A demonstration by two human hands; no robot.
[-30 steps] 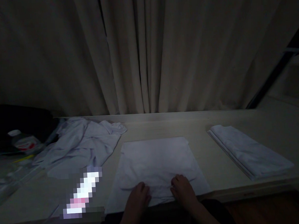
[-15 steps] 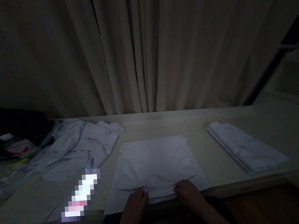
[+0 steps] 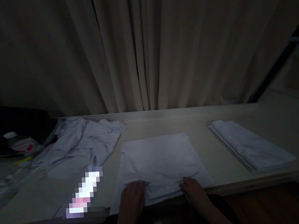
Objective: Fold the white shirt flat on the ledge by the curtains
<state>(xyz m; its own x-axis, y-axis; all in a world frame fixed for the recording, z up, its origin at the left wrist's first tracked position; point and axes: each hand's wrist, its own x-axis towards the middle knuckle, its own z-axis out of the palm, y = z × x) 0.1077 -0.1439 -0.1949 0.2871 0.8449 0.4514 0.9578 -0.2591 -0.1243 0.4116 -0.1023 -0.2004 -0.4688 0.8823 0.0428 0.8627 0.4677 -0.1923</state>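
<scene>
A white garment point(image 3: 160, 162), folded flat into a rectangle, lies on the pale table point(image 3: 206, 122) straight in front of me. My left hand point(image 3: 131, 201) and my right hand point(image 3: 193, 192) both rest on its near edge, fingers curled over a raised fold of the cloth. The hands sit about a shoulder's width apart. The room is dim, so the fingertips are hard to make out.
A crumpled white garment point(image 3: 80, 146) lies to the left, a neatly folded white one point(image 3: 250, 146) to the right. A plastic bottle point(image 3: 20, 145) and dark bag point(image 3: 15, 123) sit at far left. A blurred-out bright object point(image 3: 84, 192) lies near the table's front edge. Curtains point(image 3: 135, 52) hang behind.
Both hands have slid apart along the near edge of the flat garment, and a fold of cloth has risen between them. The view shifted slightly.
</scene>
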